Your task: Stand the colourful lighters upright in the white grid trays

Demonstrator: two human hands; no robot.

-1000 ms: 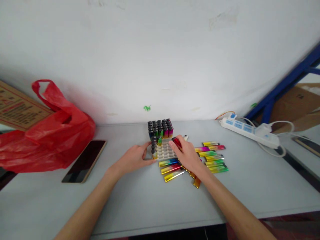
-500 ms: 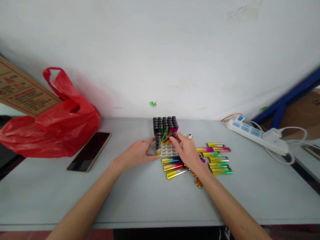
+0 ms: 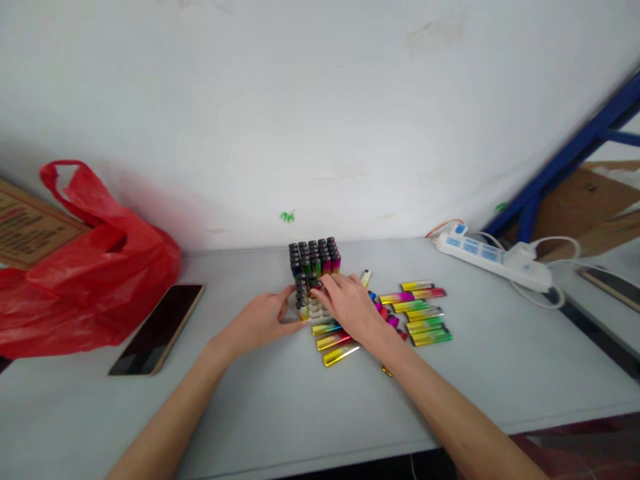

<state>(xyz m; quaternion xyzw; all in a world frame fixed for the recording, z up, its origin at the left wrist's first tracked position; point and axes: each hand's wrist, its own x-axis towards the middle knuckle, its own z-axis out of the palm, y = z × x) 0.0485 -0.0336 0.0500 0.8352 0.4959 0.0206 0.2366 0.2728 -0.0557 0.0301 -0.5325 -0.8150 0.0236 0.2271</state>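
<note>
A white tray with round holes (image 3: 318,313) sits on the table, with a column of black-topped lighters (image 3: 301,290) upright along its left side. My left hand (image 3: 263,317) is curled round the tray's left side, thumb at the front corner and fingers by the lighters. Over the tray, my right hand (image 3: 350,303) pinches a lighter (image 3: 317,285) by its dark top end; my fingers hide most of its body. Directly behind stands a tight block of upright lighters (image 3: 315,248) with black tops and green, purple and blue bodies.
Loose shiny lighters (image 3: 429,339) lie to the right, others (image 3: 341,354) in front of the tray. At left are a phone (image 3: 157,330), a red plastic bag (image 3: 110,273) and a cardboard box (image 3: 35,223). A white power strip (image 3: 493,260) with cables lies at right.
The head view has shifted, so the table scene sits further left. The lighter in my right hand has tipped from lying slanted towards the tray's holes. My left hand keeps its place on the tray.
</note>
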